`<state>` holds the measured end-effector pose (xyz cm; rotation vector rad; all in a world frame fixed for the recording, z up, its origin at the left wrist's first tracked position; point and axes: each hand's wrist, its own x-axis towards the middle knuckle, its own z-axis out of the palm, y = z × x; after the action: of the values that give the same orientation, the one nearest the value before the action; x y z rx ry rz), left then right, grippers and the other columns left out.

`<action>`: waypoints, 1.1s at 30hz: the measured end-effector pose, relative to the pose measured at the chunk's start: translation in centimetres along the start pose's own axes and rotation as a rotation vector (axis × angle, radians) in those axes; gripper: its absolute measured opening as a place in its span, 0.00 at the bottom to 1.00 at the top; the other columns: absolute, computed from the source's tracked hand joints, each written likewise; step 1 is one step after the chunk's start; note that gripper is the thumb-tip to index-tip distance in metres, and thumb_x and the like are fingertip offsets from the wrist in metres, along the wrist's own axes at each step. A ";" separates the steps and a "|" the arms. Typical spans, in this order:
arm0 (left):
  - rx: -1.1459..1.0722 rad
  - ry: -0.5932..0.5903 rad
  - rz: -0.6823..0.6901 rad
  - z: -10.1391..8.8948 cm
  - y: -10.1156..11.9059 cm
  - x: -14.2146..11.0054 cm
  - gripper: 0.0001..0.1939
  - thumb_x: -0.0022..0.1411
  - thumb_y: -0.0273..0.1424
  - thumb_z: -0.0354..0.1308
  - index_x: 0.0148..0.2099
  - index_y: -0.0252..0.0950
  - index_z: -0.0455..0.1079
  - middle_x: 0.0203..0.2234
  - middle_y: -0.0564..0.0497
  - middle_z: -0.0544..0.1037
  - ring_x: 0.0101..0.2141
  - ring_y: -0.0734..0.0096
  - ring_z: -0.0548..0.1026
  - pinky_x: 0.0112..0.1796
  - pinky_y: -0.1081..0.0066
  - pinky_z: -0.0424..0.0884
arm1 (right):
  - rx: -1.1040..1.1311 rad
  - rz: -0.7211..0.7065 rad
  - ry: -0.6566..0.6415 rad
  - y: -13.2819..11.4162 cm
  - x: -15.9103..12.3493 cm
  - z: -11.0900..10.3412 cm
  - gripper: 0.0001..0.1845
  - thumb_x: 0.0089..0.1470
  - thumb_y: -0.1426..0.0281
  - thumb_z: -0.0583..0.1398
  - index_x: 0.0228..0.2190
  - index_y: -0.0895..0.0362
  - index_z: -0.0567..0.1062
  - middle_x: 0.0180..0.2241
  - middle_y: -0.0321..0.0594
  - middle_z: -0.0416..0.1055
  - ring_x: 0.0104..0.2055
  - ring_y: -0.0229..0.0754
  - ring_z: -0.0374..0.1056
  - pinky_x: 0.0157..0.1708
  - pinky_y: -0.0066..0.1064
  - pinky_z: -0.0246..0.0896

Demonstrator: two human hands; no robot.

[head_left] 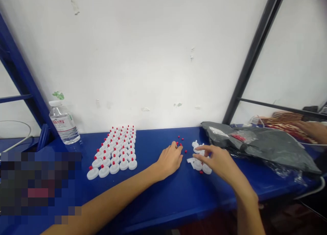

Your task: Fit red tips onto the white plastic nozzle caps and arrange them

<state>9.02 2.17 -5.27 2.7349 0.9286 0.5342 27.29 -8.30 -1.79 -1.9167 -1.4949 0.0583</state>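
My left hand (170,161) rests low over the blue table with its fingers curled together. Small red caps (186,151) lie scattered around its fingertips, and one appears pinched there. To the right, my right hand (217,160) hovers over a small pile of white spouted lids (198,165), thumb and index finger apart. Part of that pile is hidden behind the fingers. On the left stand several rows of white lids (114,168), each topped with a red tip.
A clear water bottle (65,124) stands at the back left by the wall. Dark grey plastic bags (270,146) cover the table's right side, with red pieces on top. Another person's hand (313,131) shows beyond the rack post (251,57). A blurred patch hides the lower left.
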 end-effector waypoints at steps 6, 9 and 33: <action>0.030 0.028 -0.036 1.3 -0.8 1.2 0.17 0.73 0.31 0.46 0.47 0.36 0.77 0.45 0.39 0.74 0.41 0.57 0.78 0.41 0.62 0.73 | -0.128 0.109 -0.178 -1.8 -0.2 2.1 0.09 0.47 0.61 0.69 0.34 0.44 0.85 0.33 0.40 0.79 0.34 0.49 0.75 0.32 0.34 0.60; -0.005 0.068 -0.028 0.8 -1.2 0.8 0.13 0.71 0.30 0.51 0.47 0.36 0.77 0.45 0.42 0.77 0.42 0.58 0.78 0.43 0.63 0.73 | -0.160 0.086 -0.192 -2.5 -0.1 2.3 0.03 0.50 0.64 0.67 0.29 0.47 0.84 0.32 0.40 0.78 0.36 0.49 0.74 0.33 0.34 0.58; -0.818 0.262 -0.157 -2.0 -3.3 -5.2 0.10 0.66 0.31 0.58 0.44 0.36 0.81 0.34 0.50 0.80 0.25 0.76 0.78 0.28 0.77 0.70 | 0.380 0.063 -0.106 -6.9 0.4 6.2 0.20 0.56 0.49 0.64 0.28 0.52 0.71 0.30 0.34 0.77 0.36 0.44 0.75 0.37 0.31 0.64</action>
<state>2.56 1.69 -5.86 1.8740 0.7388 0.9924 18.97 -4.25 -2.61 -1.6714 -1.3749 0.4462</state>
